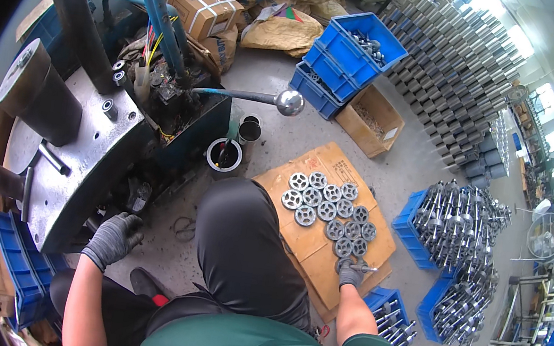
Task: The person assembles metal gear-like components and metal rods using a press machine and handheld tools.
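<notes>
My left hand (113, 241), in a grey knit glove, hangs beside the steel bench plate (95, 149) with its fingers loosely bent and apart, holding nothing I can see. At the right, my gloved right hand (350, 274) is closed round a metal shaft (368, 269), whose thin end sticks out to the right. That hand is at the edge of a cardboard sheet (275, 185), just below a group of round spoked metal wheels (326, 211). The fingers partly hide the shaft's near end.
A press lever with a ball end (290, 103) reaches over the floor, above a white bucket (224, 155). Blue crates (404, 225) full of metal shafts stand at the right. Stacked blue bins (333, 65), an open carton (387, 135) and stacked metal cylinders (437, 75) stand farther back.
</notes>
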A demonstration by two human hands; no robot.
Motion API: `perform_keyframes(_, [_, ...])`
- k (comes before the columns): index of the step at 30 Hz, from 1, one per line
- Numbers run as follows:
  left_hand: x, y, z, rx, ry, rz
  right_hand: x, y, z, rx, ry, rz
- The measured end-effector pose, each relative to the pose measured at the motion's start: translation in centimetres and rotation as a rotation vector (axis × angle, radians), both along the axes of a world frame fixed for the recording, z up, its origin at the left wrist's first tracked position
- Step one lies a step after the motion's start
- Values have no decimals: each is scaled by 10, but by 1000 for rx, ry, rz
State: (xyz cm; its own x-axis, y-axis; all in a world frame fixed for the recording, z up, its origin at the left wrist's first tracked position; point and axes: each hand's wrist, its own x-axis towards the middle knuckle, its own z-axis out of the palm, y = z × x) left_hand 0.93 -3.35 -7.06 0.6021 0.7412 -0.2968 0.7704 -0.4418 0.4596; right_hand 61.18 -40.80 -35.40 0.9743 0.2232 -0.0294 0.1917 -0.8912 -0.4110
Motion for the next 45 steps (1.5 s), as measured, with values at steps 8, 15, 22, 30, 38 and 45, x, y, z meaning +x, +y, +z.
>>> perform_keyframes(8, [-3, 0, 9, -26, 40, 6, -28, 61, 48, -368, 75, 365])
perform_keyframes(15, [14, 3, 16, -32, -10, 3, 16, 43, 42, -423, -80, 532])
perform_keyframes(22, [19, 7, 18, -3, -53, -64, 69, 68, 91, -277, 407, 579])
perform_keyframes(30, [18, 4, 15, 42, -65, -152, 45, 246, 144, -357, 50, 1015])
perform_keyframes(38, [26, 10, 14, 108, -254, 2, -211, 440, 332, -36, 67, 1741])
perform_keyframes(45, [47, 10, 9, -428, -1611, 471, -367, 452, 389, 194, 1029, 1692])
